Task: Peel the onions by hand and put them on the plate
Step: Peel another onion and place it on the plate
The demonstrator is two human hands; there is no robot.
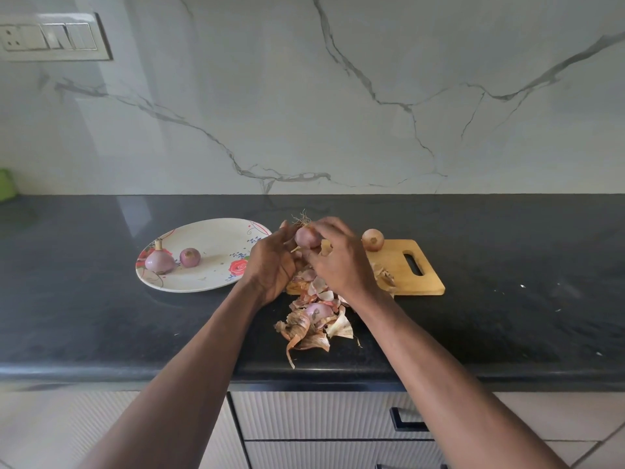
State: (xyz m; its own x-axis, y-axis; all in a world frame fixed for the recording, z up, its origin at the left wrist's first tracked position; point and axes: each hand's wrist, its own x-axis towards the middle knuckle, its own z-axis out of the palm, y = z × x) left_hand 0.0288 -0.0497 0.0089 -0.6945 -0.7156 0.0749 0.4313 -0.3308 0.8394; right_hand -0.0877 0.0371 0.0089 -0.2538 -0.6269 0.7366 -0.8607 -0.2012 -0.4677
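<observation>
Both hands hold a partly peeled pink onion [306, 237] above the left end of the wooden cutting board [402, 265]. My left hand [272, 262] cups it from the left. My right hand [338, 257] curls its fingers over the top and right side, pinching at the skin near the root hairs. Two peeled purple onions [159, 260] [189, 257] lie on the floral white plate [209, 282] to the left. An unpeeled brown onion [373, 239] sits at the board's far edge.
A heap of dry onion skins [314, 319] lies on the black counter [101, 316] below my hands, reaching toward the front edge. More skin scraps [384, 274] lie on the board. Drawers [338, 418] sit under the counter. A marble wall stands behind.
</observation>
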